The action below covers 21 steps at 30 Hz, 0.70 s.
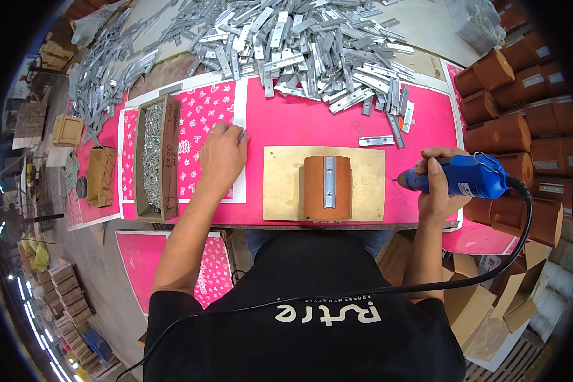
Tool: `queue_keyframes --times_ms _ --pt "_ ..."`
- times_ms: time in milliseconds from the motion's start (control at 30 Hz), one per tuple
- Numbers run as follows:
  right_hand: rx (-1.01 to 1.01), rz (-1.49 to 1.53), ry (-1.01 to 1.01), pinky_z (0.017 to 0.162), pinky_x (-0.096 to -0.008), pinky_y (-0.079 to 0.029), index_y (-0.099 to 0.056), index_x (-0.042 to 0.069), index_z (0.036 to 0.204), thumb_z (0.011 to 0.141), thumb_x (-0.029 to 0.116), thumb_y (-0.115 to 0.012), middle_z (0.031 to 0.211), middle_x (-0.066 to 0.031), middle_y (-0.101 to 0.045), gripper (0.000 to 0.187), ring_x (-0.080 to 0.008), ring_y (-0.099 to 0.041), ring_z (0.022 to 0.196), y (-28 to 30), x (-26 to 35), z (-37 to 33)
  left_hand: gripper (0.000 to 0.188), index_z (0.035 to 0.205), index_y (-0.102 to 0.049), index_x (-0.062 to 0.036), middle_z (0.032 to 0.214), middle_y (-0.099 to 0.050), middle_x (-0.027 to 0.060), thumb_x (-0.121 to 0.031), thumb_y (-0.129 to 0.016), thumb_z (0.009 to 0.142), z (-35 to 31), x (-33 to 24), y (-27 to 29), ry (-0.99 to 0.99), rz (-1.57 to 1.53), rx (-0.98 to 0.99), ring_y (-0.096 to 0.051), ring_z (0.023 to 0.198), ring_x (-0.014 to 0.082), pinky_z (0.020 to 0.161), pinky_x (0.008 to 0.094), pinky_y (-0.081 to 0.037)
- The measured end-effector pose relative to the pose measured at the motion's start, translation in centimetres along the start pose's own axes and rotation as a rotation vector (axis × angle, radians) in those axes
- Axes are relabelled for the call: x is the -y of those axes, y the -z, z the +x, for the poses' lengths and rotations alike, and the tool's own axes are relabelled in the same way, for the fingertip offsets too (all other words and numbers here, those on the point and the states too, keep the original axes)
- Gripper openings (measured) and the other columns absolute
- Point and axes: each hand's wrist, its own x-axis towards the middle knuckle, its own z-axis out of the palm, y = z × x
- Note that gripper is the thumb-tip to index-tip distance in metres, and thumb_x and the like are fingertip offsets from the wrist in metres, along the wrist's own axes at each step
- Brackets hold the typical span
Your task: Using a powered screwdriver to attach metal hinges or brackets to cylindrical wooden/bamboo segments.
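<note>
My right hand point(434, 191) is wrapped round a blue electric screwdriver point(474, 177) with a black cord, its tip pointing left toward the board. My left hand point(224, 154) rests over the pink sheet with fingers curled together; what they hold, if anything, is hidden. Between the hands, a reddish-brown curved block point(344, 188) sits on a pale wooden board point(282, 184). A metal strip with holes point(329, 183) lies lengthwise along the block's top. Left of my left hand stands a long wooden box point(170, 159) of small silvery screws point(153, 159).
A large heap of metal strips point(299, 48) covers the table's far side; a loose strip point(376, 141) lies beyond the board. Stacked brown blocks point(500, 134) line the right. A smaller wooden box point(100, 177) stands at left. The screwdriver's cord point(452, 282) crosses my front.
</note>
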Motion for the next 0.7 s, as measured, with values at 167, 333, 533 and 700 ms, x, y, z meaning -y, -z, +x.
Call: queue_keyframes --times_ms 167,333,533,700 --pt "-0.027 -0.013 0.001 0.058 -0.0282 -0.052 -0.050 -0.004 0.100 0.079 -0.006 -0.064 0.085 -0.0180 -0.064 0.025 -0.0165 -0.061 0.063 -0.2 0.1 0.2 0.014 0.087 -0.062 -0.0019 0.084 -0.058 0.0130 -0.015 -0.062 0.083 1.1 -0.5 -1.2 -0.096 0.097 -0.086 -0.060 0.077 0.0326 0.066 0.0441 -0.050" --pt "-0.073 0.192 0.001 0.057 -0.0327 -0.051 -0.051 -0.002 0.098 0.078 0.001 -0.062 0.080 -0.0185 -0.063 0.023 -0.0207 -0.058 0.058 -0.4 1.8 1.6 0.006 0.082 -0.056 -0.0007 0.081 -0.060 0.0122 -0.004 -0.061 0.079 0.3 -2.9 1.1 0.007 -0.474 0.020 -0.062 0.072 0.0279 0.064 0.0369 -0.052" --pt "0.210 0.665 0.032 0.067 -0.0386 -0.048 -0.054 0.004 0.105 0.086 0.022 -0.053 0.094 -0.0142 -0.064 0.027 -0.0212 -0.058 0.065 -1.7 7.1 4.8 0.009 0.083 -0.056 -0.0008 0.080 -0.063 0.0094 0.002 -0.064 0.079 -3.5 -8.9 3.7 -0.153 -1.129 0.108 -0.063 0.069 0.0163 0.061 0.0280 -0.049" --pt "0.417 0.764 -0.032 0.070 -0.0403 -0.048 -0.053 0.004 0.113 0.089 0.021 -0.048 0.099 -0.0143 -0.064 0.030 -0.0221 -0.059 0.069 -4.5 7.6 5.7 0.012 0.083 -0.056 -0.0011 0.079 -0.062 0.0087 0.002 -0.067 0.078 -4.3 -9.9 3.5 -0.172 -1.119 0.071 -0.061 0.068 0.0159 0.061 0.0268 -0.048"
